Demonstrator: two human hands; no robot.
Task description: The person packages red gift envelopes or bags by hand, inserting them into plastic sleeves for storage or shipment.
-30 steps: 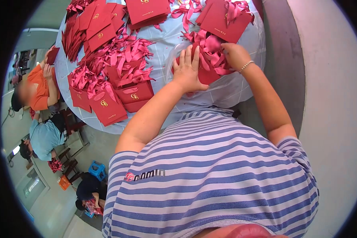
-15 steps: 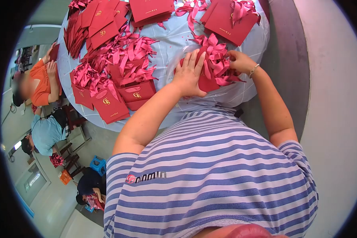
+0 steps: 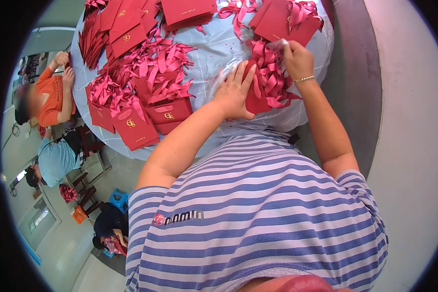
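A bundle of red paper gift bags (image 3: pixel 256 101) with pink ribbon handles (image 3: pixel 272 73) lies near the table's front edge. Over its left side my left hand (image 3: pixel 232 93) rests flat with fingers spread, pressing on the bundle and on clear plastic. That plastic bag (image 3: pixel 218 78) shows crumpled beside and beneath the hand. My right hand (image 3: pixel 298 62) is raised at the upper right of the ribbons, its fingers pinched on a whitish, see-through edge that looks like the plastic bag's rim. How far the plastic reaches round the bundle is hard to see.
Piles of red gift bags (image 3: pixel 132 129) with tangled ribbons cover the left of the round table with its pale blue cloth (image 3: pixel 207 46). Further stacks (image 3: pixel 187 13) and flat bags (image 3: pixel 277 27) lie at the back. Several people, one in an orange shirt (image 3: pixel 51 100), are at the left.
My right hand has moved up and away from the ribbons, now pinching a plastic edge. My left hand stays on the bundle.
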